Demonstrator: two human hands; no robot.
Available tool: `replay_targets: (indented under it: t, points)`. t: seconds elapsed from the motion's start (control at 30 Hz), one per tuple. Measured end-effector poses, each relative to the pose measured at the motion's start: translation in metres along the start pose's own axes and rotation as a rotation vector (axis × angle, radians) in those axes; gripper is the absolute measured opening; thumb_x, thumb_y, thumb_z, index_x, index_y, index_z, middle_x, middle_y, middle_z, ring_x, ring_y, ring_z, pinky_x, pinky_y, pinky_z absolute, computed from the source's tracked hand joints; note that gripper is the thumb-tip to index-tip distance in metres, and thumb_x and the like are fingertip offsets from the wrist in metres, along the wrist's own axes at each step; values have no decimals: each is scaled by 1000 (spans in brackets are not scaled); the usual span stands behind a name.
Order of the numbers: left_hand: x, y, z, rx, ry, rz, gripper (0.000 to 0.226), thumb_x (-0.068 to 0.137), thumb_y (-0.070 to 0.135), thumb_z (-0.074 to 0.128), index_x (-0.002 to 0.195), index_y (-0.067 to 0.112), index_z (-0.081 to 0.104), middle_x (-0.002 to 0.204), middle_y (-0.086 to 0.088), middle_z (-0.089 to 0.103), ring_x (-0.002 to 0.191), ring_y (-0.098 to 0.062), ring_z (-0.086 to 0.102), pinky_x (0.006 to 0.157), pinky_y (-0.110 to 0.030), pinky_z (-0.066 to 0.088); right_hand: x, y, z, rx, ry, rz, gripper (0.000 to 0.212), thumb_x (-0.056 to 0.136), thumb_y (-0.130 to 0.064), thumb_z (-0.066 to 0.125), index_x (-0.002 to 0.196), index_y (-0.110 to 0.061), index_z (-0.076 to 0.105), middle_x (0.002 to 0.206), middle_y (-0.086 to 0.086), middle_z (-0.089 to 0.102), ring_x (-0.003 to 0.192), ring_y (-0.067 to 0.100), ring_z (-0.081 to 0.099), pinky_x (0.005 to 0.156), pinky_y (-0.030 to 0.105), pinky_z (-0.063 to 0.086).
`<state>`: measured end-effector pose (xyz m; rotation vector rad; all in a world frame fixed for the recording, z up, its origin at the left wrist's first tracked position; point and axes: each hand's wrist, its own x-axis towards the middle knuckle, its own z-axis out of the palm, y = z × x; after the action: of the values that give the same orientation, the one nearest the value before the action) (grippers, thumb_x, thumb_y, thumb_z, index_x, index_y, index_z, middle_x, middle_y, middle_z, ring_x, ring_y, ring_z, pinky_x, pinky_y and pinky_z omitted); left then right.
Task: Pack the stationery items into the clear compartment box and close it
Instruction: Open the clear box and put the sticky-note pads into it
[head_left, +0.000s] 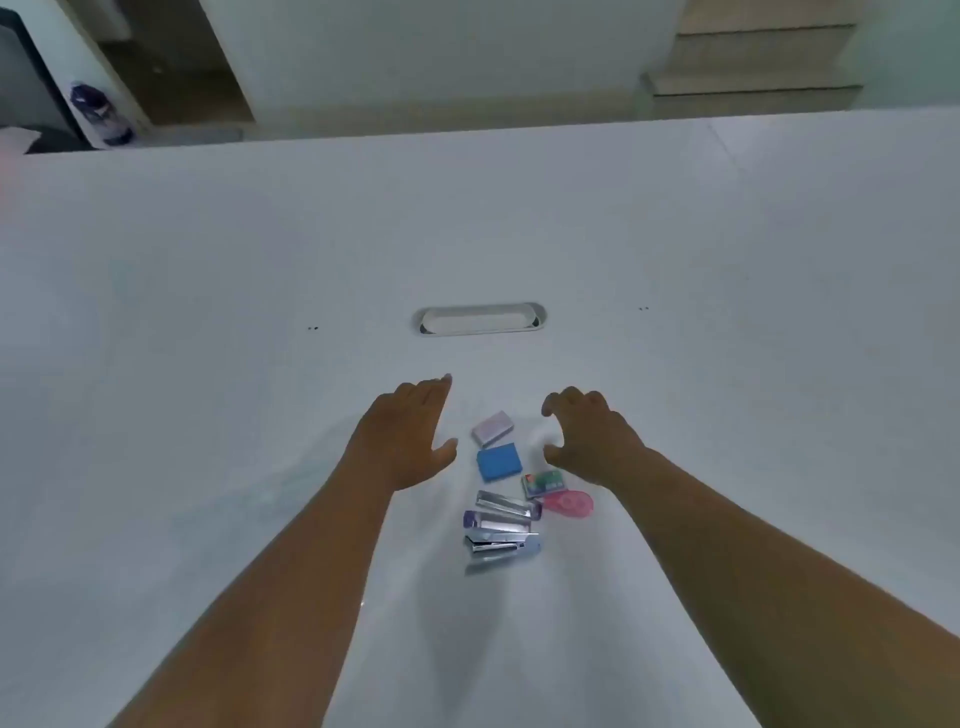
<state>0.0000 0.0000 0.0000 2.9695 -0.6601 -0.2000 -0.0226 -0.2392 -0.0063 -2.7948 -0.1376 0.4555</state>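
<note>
Two hands hover over the white table (208, 312) just below the frame's centre, and we hold nothing yet. Our left hand (410, 436) has its fingers straight and close together, thumb spread; our right hand (587, 436) is curled into a loose, empty claw. Between them lie a pale lilac box (492, 428) and a blue block (498, 463) — both just beside our left thumb. A green packet (543, 483) and pink tape roller (569, 503) sit nearer our right wrist. Lower down, the stapler (501, 551) and a clear purple piece (501, 512) lie with long axes across the frame. We cannot make out the clear compartment box for certain — it may lie around these items.
</note>
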Motion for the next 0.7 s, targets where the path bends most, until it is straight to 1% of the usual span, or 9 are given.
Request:
replay_targets:
  t: [0.1, 0.17, 0.27, 0.33, 0.4, 0.53, 0.63, 0.7]
  points:
    - [6, 11, 16, -7, -50, -39, 74, 89, 46, 49, 148, 15, 17, 141, -5, 45, 123, -24, 44, 98, -37, 40, -8, 10, 20, -2, -80, -18, 44, 77, -31, 69, 115, -23, 48, 120, -2, 50, 109, 21, 45, 86, 36, 47]
    - [12, 19, 27, -14, -93, -62, 71, 89, 46, 50, 147, 16, 20, 139, -5, 46, 123, -24, 44, 97, -37, 41, -12, 14, 35, -12, -113, -45, 39, 78, -32, 67, 112, -24, 51, 117, -2, 52, 106, 21, 46, 83, 35, 45]
    - [23, 26, 40, -63, -97, -79, 62, 89, 42, 53, 141, 17, 32, 137, -4, 49, 122, -24, 45, 96, -38, 41, -11, 19, 44, -31, -82, -105, 29, 84, -31, 64, 109, -21, 53, 112, 2, 54, 101, 23, 46, 76, 33, 41]
    - [31, 31, 49, -93, -89, -92, 53, 88, 39, 55, 134, 17, 42, 130, -4, 54, 116, -24, 48, 92, -38, 42, -10, 24, 50, -13, -68, -117, 27, 84, -29, 64, 108, -20, 54, 110, 2, 55, 98, 24, 46, 73, 32, 39]
    - [40, 35, 54, -106, -83, -109, 45, 88, 38, 56, 127, 16, 48, 122, -4, 58, 110, -24, 50, 88, -38, 44, -10, 25, 51, 7, -68, -127, 28, 83, -28, 65, 108, -20, 54, 110, 2, 55, 97, 23, 46, 73, 32, 41]
    - [51, 38, 60, -81, -102, -115, 36, 88, 39, 56, 115, 15, 54, 110, -4, 59, 102, -24, 51, 80, -36, 43, -11, 28, 54, -37, -90, -148, 31, 81, -24, 65, 109, -22, 52, 108, -2, 54, 97, 20, 46, 76, 33, 46]
    - [55, 36, 64, -84, -102, -129, 30, 87, 35, 57, 108, 15, 56, 104, -4, 61, 97, -22, 51, 78, -35, 45, -13, 29, 59, -21, -70, -131, 24, 83, -18, 60, 105, -21, 53, 106, -1, 57, 94, 19, 46, 77, 35, 50]
    - [56, 37, 65, -100, -104, -147, 28, 85, 33, 59, 105, 15, 58, 101, -4, 61, 94, -22, 52, 77, -35, 45, -13, 31, 56, -2, -67, -119, 22, 83, -15, 58, 104, -20, 53, 105, 1, 57, 92, 19, 45, 78, 35, 50]
